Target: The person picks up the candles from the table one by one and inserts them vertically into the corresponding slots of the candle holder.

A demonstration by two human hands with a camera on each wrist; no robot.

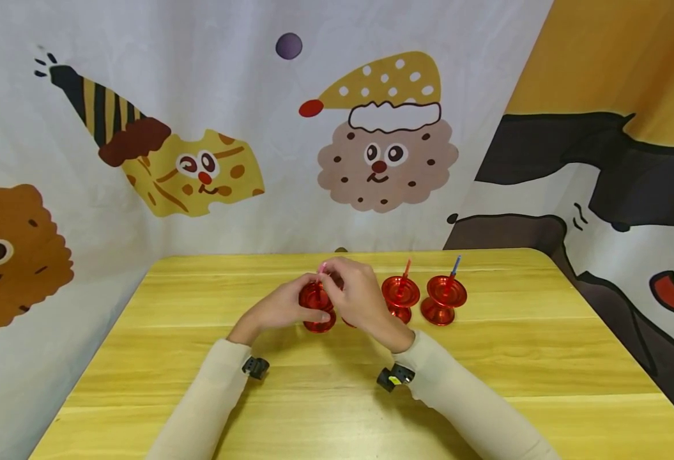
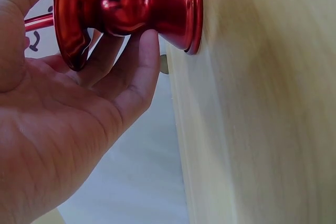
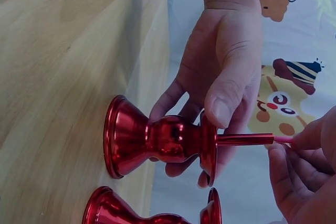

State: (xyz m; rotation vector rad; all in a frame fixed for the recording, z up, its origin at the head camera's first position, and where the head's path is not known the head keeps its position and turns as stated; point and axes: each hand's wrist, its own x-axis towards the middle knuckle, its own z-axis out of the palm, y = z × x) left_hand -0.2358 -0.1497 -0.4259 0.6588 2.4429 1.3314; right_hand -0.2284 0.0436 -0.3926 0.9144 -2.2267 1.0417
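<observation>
A shiny red metal candle holder (image 3: 173, 139) with a round dish and flared foot stands on the table. My left hand (image 1: 282, 305) grips it, thumb at the dish and fingers around the stem; the foot (image 2: 191, 11) rests on the tabletop. From the dish rises a thin red tube (image 3: 244, 139). Thumb and fingers of my right hand (image 3: 310, 177) pinch a thin pink candle (image 3: 283, 139), whose lower end is at the tube's mouth. In the head view the right hand partly covers the dish.
Right of the hands stand two more red holders, one with a red candle (image 1: 407, 268), the other with a blue candle (image 1: 456, 265). Another holder (image 3: 110, 211) is close beside the gripped one, mostly behind my right hand in the head view. A printed curtain (image 1: 291, 160) hangs behind the table (image 1: 314, 409).
</observation>
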